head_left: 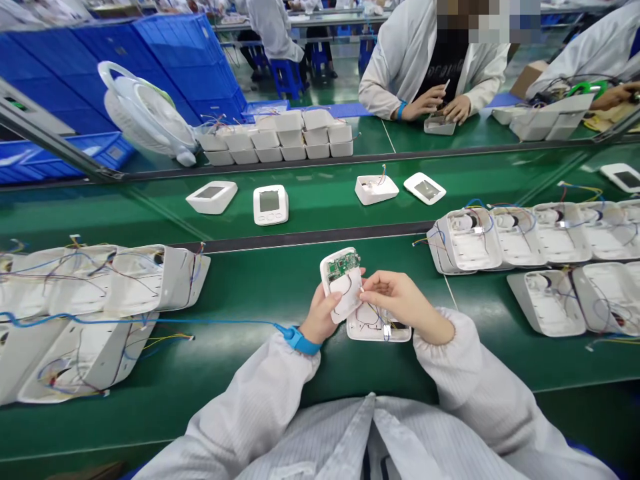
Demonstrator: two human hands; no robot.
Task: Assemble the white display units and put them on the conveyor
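My left hand (323, 315) is closed around a white device cover (345, 303), held tilted with its inner side towards me. A green circuit board (344, 265) shows along the cover's upper end, and a dark wire curves over its white lower part. At the cover's right edge, the fingers of my right hand (393, 297) are pinched together. What lies between those fingertips is too small to make out. Just beneath both hands, an open white housing (379, 331) with thin wires inside rests on the green bench, partly hidden by the cover.
Rows of open white housings with loose wires stand at left (135, 280) and right (473, 240). A blue cord (200, 321) runs left from my wristband (301, 341). Finished-looking units (271, 205) lie on the middle strip. Opposite, a person (440, 80) handles a housing.
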